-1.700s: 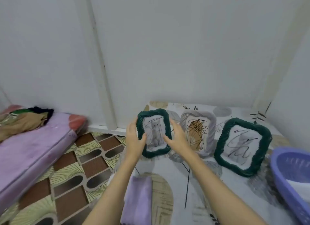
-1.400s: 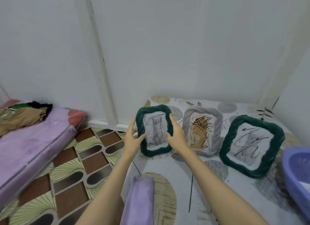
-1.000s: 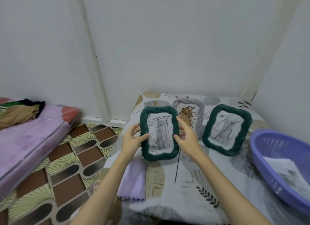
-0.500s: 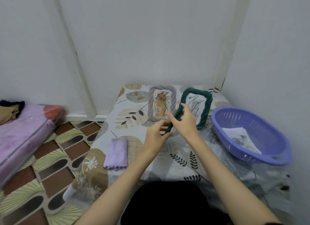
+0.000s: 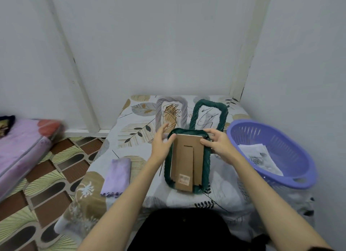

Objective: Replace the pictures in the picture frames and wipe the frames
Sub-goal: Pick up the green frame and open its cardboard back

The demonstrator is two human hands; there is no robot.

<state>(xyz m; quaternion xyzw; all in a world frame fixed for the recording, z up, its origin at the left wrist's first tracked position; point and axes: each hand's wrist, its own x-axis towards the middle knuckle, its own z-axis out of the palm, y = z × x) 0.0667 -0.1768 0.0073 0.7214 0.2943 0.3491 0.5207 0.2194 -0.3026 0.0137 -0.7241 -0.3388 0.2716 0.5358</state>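
Tabletop (image 5: 142, 175) bears face-down green frame (image 5: 206, 162), its top between both hands' fingertips (image 5: 203, 142).

Single head-worn view, wide-angle, looking forward and down over the table (image 5: 142, 198); wall corner at 12 o'clock, floor (image 5: 46, 185) at 9.

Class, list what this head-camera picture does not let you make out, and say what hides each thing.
1. Picture inside the small green frame: head view, frame lies face down, cardboard back covers it.
2. Sheets in the purple basket: partly behind its near wall, print too small.
3. Label on the cardboard back: too small to read.
4. Mattress: cut by left edge, blurred.
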